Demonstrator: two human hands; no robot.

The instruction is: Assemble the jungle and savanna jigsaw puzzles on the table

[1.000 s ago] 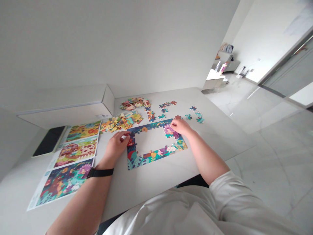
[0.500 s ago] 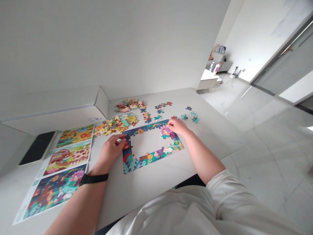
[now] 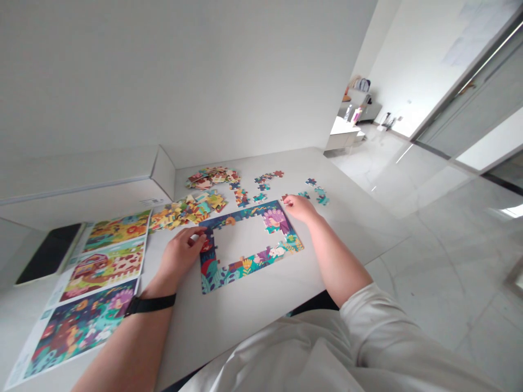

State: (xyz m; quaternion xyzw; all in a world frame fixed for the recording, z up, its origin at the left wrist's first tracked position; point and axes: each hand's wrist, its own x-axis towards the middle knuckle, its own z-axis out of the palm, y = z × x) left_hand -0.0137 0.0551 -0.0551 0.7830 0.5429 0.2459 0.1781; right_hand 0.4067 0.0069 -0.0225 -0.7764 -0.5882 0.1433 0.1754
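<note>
Left forearm comes up from lower left, black wristband (image 3: 151, 305) on it. Left hand (image 3: 182, 251) palm down, fingers loosely bent, thumb and fingers apart, resting at the left edge of the part-built jigsaw (image 3: 261, 260); not clenched, nothing seen lifted in it. Right arm, pale sleeve (image 3: 378, 321) above the elbow, reaches forward; right hand (image 3: 301, 209) just past the jigsaw's upper right corner, fingers curled down, fingertips beside a brown piece (image 3: 284, 197). Can't tell whether it grips that piece.

Jigsaw lies flat on the table (image 3: 241, 332) between the hands: mostly a border, bare middle, pink-purple bird at upper right. Loose teal pieces (image 3: 322, 196) lie beyond the right hand. Yellowish pile (image 3: 190, 209) beyond the left hand, another pile (image 3: 212, 177) behind it.

Picture sheet (image 3: 102, 267), three scenes, left of left hand; margin print too small to read. White box (image 3: 161, 177) has a small label (image 3: 152, 201), unreadable.
</note>
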